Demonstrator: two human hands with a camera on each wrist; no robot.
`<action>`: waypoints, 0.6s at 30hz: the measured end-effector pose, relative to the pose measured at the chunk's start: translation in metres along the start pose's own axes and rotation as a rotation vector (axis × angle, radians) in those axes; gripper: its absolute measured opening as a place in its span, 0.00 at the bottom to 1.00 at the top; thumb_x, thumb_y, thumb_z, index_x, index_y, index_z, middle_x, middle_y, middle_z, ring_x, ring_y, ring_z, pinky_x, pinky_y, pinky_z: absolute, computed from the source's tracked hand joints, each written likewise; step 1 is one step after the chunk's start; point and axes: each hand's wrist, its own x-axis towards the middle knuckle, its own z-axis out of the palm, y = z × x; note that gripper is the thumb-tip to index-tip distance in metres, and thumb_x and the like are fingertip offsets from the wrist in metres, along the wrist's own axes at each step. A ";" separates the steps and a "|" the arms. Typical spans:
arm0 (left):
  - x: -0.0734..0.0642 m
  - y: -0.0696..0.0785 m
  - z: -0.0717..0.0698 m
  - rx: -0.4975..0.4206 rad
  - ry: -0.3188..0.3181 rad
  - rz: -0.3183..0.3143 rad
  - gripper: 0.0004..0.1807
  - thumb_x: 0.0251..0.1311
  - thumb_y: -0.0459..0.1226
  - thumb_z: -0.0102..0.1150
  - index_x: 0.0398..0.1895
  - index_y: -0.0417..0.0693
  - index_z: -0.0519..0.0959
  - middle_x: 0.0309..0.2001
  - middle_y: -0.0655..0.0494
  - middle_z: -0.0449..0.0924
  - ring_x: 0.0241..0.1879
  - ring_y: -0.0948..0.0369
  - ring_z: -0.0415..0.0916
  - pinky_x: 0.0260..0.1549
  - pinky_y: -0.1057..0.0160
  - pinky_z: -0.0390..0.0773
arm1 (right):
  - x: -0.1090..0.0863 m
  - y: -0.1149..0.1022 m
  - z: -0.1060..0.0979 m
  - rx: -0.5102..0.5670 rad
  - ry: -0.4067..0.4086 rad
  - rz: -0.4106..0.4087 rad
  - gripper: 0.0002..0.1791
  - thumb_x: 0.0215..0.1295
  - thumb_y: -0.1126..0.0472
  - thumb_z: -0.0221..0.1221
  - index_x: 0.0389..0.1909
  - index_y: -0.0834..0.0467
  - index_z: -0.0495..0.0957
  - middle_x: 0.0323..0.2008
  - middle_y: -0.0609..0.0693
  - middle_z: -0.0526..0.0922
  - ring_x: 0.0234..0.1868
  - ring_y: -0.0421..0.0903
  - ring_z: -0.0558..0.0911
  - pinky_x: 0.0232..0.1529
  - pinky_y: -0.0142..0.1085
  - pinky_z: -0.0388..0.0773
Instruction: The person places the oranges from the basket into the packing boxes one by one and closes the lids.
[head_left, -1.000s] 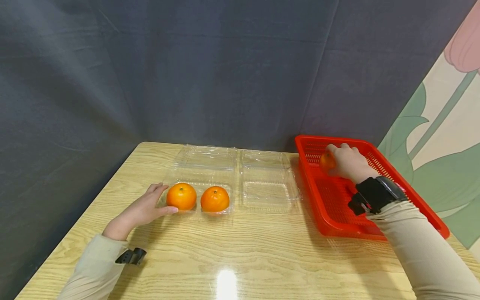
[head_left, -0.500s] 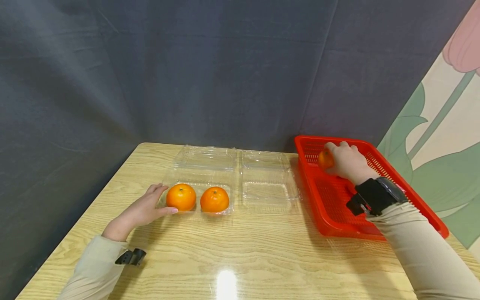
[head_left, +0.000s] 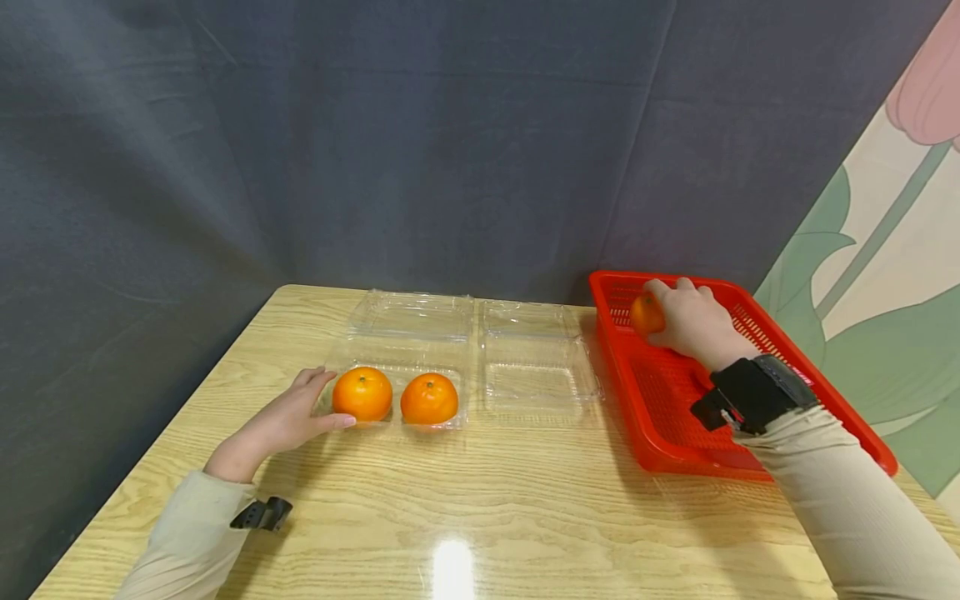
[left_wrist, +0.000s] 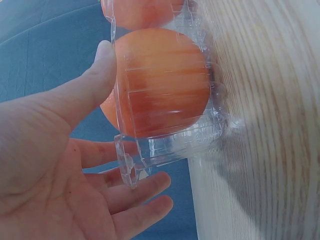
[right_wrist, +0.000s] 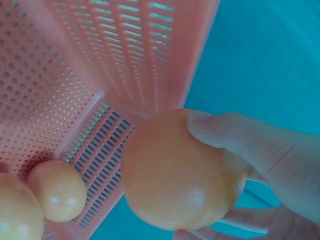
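My right hand (head_left: pixel 699 327) grips an orange (head_left: pixel 647 314) over the far left part of the red basket (head_left: pixel 637 417). In the right wrist view, the thumb lies on top of that orange (right_wrist: pixel 175 175), with fingers curled beneath it. My left hand (head_left: pixel 292 414) rests at the left front corner of a clear plastic clamshell box (head_left: pixel 397 368). Its thumb (left_wrist: pixel 97 75) touches the rim while the other fingers extend loosely past the corner. Inside this box sit a left orange (head_left: pixel 362 393) and a right orange (head_left: pixel 430 398), side by side. The box's lid (head_left: pixel 412 315) is folded back.
A second open clear clamshell box (head_left: pixel 532 379) stands between the first box and the basket, with nothing in it. Low in the basket lie further oranges (right_wrist: pixel 57 191). A dark curtain (head_left: pixel 450 150) hangs behind the wooden table (head_left: pixel 465 492).
My right hand has shifted slightly left and up with the orange in its grip. The left hand and both boxes stay where they were.
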 end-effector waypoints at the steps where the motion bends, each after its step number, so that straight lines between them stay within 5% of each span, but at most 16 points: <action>1: 0.000 0.000 0.000 0.001 -0.001 -0.001 0.49 0.56 0.54 0.59 0.68 0.27 0.52 0.68 0.26 0.46 0.63 0.30 0.55 0.55 0.33 0.64 | 0.000 -0.001 -0.001 -0.003 0.004 -0.002 0.35 0.47 0.60 0.67 0.57 0.64 0.65 0.42 0.71 0.69 0.38 0.68 0.69 0.27 0.53 0.74; 18: 0.000 0.001 -0.001 -0.005 -0.014 -0.014 0.50 0.57 0.56 0.58 0.68 0.28 0.51 0.69 0.26 0.43 0.64 0.30 0.54 0.56 0.33 0.62 | -0.002 -0.018 -0.009 -0.009 0.067 -0.050 0.33 0.47 0.61 0.68 0.55 0.63 0.66 0.39 0.69 0.70 0.37 0.66 0.70 0.26 0.53 0.75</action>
